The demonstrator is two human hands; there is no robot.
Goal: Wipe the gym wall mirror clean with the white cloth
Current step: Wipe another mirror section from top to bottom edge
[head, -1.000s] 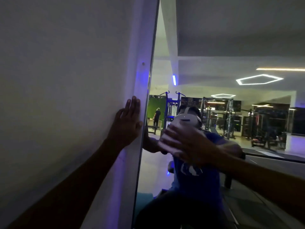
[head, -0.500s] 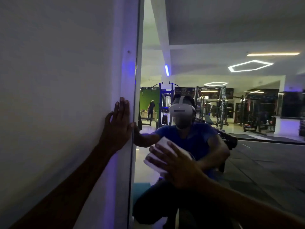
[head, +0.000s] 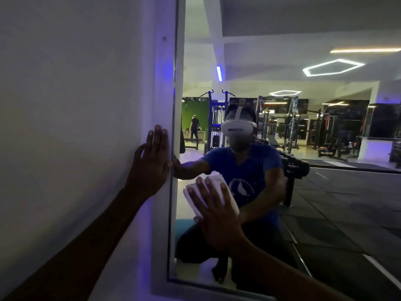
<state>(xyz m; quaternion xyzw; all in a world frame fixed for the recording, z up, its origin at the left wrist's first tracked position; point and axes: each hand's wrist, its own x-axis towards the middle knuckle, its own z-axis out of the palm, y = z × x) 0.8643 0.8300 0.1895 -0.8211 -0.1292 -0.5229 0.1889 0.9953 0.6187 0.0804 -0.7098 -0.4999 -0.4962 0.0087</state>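
Cloth (head: 213,195) on mirror (head: 325,192), wall (head: 76,105) leftward

No lettering, label or number can be read anywhere.

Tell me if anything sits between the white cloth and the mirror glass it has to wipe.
Nothing visible does. The right hand presses the white cloth flat against the mirror near its left edge. The left hand rests on the wall beside the frame, off the glass.

wall mirror (head: 325,203), white cloth (head: 213,192) against glass
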